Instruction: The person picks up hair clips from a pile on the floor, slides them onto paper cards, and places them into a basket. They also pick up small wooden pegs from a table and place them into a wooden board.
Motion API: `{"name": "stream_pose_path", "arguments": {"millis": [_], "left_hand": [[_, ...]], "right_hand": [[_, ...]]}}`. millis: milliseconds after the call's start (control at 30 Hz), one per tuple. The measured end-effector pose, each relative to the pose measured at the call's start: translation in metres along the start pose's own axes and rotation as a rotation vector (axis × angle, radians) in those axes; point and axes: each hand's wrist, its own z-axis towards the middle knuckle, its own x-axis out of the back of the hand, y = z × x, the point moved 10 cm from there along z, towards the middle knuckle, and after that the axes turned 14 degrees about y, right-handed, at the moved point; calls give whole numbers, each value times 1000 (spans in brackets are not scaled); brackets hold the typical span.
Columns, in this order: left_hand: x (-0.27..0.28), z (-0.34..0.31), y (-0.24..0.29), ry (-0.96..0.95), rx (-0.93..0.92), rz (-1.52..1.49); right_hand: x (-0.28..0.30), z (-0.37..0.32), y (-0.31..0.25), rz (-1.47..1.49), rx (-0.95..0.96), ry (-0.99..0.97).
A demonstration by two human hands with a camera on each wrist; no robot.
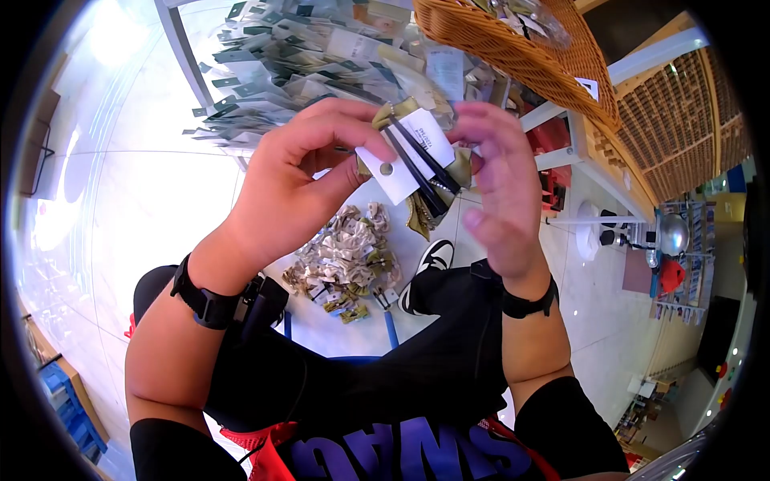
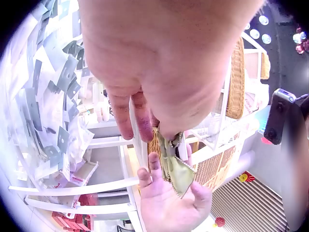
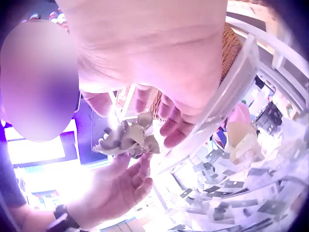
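Pinching an olive bow (image 1: 459, 170) and the white card (image 1: 397, 186) it is mounted on, the left hand (image 1: 301, 172) has its thumb and index finger closed at the card's left edge. The bow is held up in the air between the two hands, above the person's lap, tilted, with two black prongs (image 1: 412, 170) slanting across the card; small printing and a round hole show on the card. A beaded trim runs along the fabric's edges.

The right hand (image 1: 507, 180) is on the bow's other side, its fingers apart and loosely bent, slightly blurred; whether its fingertips touch the fabric, I cannot tell. In the right wrist view these fingers spread loosely around the bow, with the left hand gripping from below.

Beneath the hands, between the person's knees, lies a heap of pale and olive bows (image 1: 345, 252), near a black-and-white shoe (image 1: 437, 255). Beyond the left hand, many clear packets with dark green tops (image 1: 269, 80) are stacked in overlapping rows. To their right, a wicker basket (image 1: 513, 52) stands tilted with packaged goods in it. Black bands circle both wrists, and pale tiles cover the floor (image 1: 164, 204).
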Motion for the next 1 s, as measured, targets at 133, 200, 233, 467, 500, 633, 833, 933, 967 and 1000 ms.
{"name": "stream_pose_path", "arguments": {"millis": [133,200,233,467,500,633,833,933,967,1000], "left_hand": [[0,-1,4,17,-63,91],[1,-1,7,22,-110,134],[2,-1,10,28,-158,178],[-3,-5,26,61,-363,370],[0,-5,22,95,-313,333],[6,-4,10,143,-235,288],[7,-7,16,206,-256,268],[6,-9,23,214,-286,308],[6,-9,23,213,-286,308],[6,-9,25,212,-317,321]], "right_hand": [[0,-20,46,31,-505,-27],[0,-24,52,23,-585,-101],[-4,-30,58,15,-666,-176],[1,-26,58,9,-653,-142],[2,-26,58,-19,-644,-124],[6,-23,58,-136,-583,-99],[19,-13,44,-265,-337,43],[14,-13,40,-206,-321,110],[15,-13,40,-206,-321,111],[14,-14,42,-219,-326,91]]}}
